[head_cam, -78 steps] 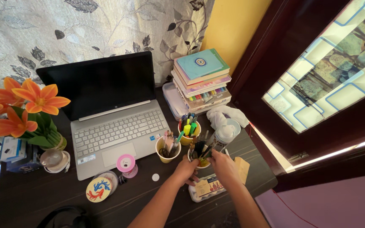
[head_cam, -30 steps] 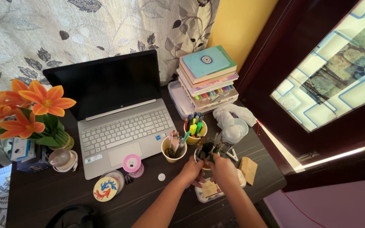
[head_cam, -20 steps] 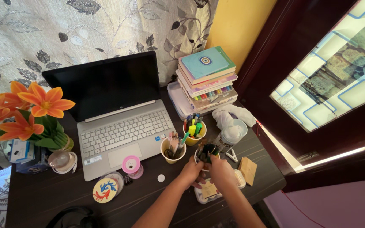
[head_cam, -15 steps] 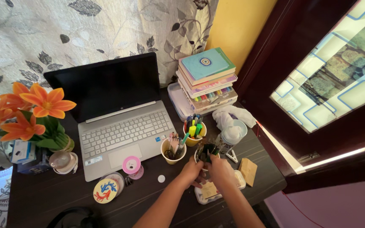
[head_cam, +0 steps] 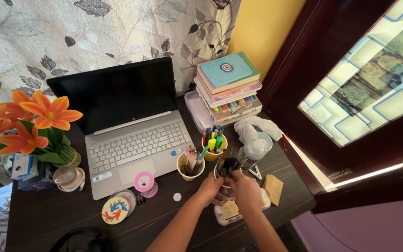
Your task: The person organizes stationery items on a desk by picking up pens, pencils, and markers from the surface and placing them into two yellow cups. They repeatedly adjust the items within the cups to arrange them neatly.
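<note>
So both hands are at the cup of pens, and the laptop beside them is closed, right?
Not quite. The laptop is open, its dark screen upright behind the keyboard, as the head view shows. The rest holds: the left hand and right hand are both at the cup of pens.

laptop: (head_cam: pixel 127 126) open, dark screen, silver keyboard, on the dark desk (head_cam: pixel 47 214)
flowers: (head_cam: pixel 29 121) orange, green stems, left of the laptop
books: (head_cam: pixel 229 81) a stack at the back right, teal cover on top, lying on a clear box
yellow cup: (head_cam: pixel 213 148) full of markers, in front of the books
tape roll: (head_cam: pixel 142 182) pink, just in front of the laptop
coaster: (head_cam: pixel 113 210) round, red and blue pattern
white cloth: (head_cam: pixel 255 127) crumpled, near the desk's right edge
curtain: (head_cam: pixel 94 32) pale with grey leaves
</note>
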